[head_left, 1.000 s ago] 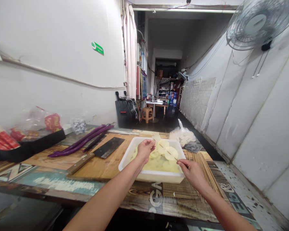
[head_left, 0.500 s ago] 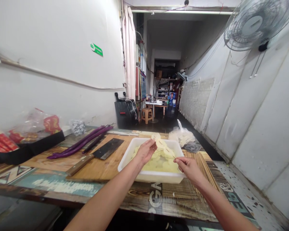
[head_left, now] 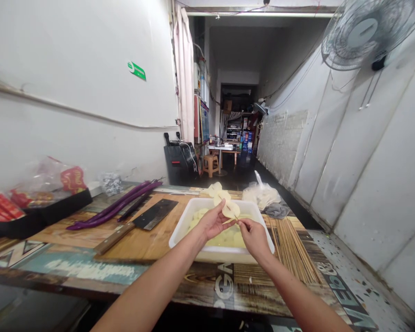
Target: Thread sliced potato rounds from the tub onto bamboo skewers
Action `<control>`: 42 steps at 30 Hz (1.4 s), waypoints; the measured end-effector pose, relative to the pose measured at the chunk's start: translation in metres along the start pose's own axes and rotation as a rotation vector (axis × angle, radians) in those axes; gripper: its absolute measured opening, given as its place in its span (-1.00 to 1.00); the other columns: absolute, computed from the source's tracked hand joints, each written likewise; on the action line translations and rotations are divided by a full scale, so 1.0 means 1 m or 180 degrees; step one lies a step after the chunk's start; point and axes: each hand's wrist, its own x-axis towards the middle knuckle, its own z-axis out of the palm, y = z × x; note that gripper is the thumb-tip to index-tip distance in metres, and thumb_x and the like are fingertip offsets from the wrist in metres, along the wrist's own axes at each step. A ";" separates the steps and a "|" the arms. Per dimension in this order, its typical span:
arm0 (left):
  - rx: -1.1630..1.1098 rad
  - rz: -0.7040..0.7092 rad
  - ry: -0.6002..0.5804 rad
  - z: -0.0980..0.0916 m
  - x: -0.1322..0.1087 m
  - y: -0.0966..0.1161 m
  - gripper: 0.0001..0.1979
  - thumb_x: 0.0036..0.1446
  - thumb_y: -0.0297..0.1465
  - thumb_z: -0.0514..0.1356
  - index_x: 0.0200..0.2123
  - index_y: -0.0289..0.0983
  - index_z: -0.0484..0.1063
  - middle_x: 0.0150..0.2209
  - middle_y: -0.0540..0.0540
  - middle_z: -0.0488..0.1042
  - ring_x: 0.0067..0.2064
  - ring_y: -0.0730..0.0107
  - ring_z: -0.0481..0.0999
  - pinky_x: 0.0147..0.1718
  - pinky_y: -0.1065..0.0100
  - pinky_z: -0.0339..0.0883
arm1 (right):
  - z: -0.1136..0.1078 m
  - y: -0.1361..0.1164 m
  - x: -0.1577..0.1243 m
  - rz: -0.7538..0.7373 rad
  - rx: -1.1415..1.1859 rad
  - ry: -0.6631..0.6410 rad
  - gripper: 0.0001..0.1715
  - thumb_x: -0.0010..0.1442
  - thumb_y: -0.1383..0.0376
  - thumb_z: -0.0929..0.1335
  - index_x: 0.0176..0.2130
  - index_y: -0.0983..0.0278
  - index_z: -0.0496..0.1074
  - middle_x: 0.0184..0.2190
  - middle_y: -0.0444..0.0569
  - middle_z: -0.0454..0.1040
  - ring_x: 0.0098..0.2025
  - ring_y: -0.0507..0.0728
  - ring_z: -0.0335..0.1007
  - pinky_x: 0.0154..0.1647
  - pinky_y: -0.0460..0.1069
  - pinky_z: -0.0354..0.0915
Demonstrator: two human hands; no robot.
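Observation:
Pale yellow potato slices (head_left: 222,198) are threaded in a row on a thin wooden skewer, above the far side of a white plastic tub (head_left: 181,230). My left hand (head_left: 212,222) is closed on the slice nearest me, thumb on its face. My right hand (head_left: 254,236) pinches the skewer's near end just right of the left fingers. More potato slices (head_left: 228,239) lie in the tub in what looks like water, partly hidden by my hands.
Left of the tub, a cleaver (head_left: 155,214) rests on a wooden cutting board (head_left: 141,244). Purple eggplants (head_left: 114,207) lie beyond it. Bundled bamboo skewers (head_left: 293,249) are at the right, with a plastic bag (head_left: 261,193) and grey cloth (head_left: 276,210) behind. A black box (head_left: 65,207) holds packets.
Both hands and the skewered slices have shifted left and come closer together. My left hand now grips the slice nearest my right hand, lower on the skewer.

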 end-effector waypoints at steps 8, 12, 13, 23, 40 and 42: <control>0.0605 0.0157 -0.0053 0.000 -0.001 -0.007 -0.85 0.01 -0.43 0.24 -0.36 -0.43 0.46 -0.36 -0.24 0.52 -0.32 0.27 0.53 -0.22 0.22 0.40 | -0.001 -0.002 0.001 -0.0015 -0.0133 -0.0064 -0.66 0.12 0.22 0.19 -0.36 0.28 0.50 -0.47 -0.03 0.52 -0.42 0.13 0.39 -0.39 -0.06 0.21; 0.0614 0.0046 -0.0168 -0.002 -0.001 -0.005 -0.84 -0.01 -0.41 0.26 -0.37 -0.41 0.46 -0.35 -0.24 0.52 -0.29 0.25 0.53 -0.20 0.19 0.38 | -0.002 -0.002 0.002 0.0063 0.0154 -0.0112 -0.67 0.08 0.18 0.22 -0.40 0.29 0.50 -0.60 -0.07 0.44 -0.50 0.10 0.33 -0.48 -0.07 0.17; 0.0625 0.0010 -0.0200 -0.003 -0.001 -0.005 -0.83 -0.02 -0.40 0.26 -0.36 -0.41 0.46 -0.34 -0.24 0.52 -0.29 0.24 0.53 -0.19 0.18 0.38 | -0.003 -0.002 0.002 0.0121 0.0349 -0.0176 -0.67 0.07 0.16 0.23 -0.45 0.29 0.48 -0.65 -0.10 0.39 -0.55 0.07 0.28 -0.52 -0.08 0.14; 0.0885 -0.0029 -0.0420 -0.001 -0.003 -0.008 -0.76 -0.11 -0.33 0.33 -0.41 -0.38 0.44 -0.37 -0.20 0.50 -0.34 0.30 0.51 -0.20 0.14 0.36 | -0.014 -0.001 0.013 0.1517 0.2129 -0.1141 -0.62 -0.14 0.08 0.36 -0.41 0.32 0.37 -0.76 -0.32 0.13 -0.79 -0.15 -0.27 -0.75 -0.14 -0.31; 0.0160 0.1105 0.0241 -0.006 0.004 0.000 -0.76 0.05 -0.32 0.20 -0.29 -0.40 0.40 -0.32 -0.25 0.50 -0.33 0.29 0.51 -0.35 0.29 0.40 | -0.003 0.001 0.004 0.0654 0.1276 -0.0750 -0.73 0.00 0.18 0.29 -0.48 0.34 0.44 -0.77 -0.26 0.14 -0.71 -0.08 -0.07 -0.67 -0.14 -0.12; 0.0141 0.1061 0.0164 -0.005 0.004 0.000 -0.75 0.05 -0.32 0.20 -0.27 -0.40 0.41 -0.29 -0.25 0.50 -0.32 0.28 0.51 -0.32 0.27 0.40 | -0.009 0.002 0.007 0.1081 0.1751 -0.1144 -0.73 -0.01 0.17 0.31 -0.42 0.34 0.42 -0.78 -0.30 0.11 -0.76 -0.12 -0.20 -0.73 -0.15 -0.24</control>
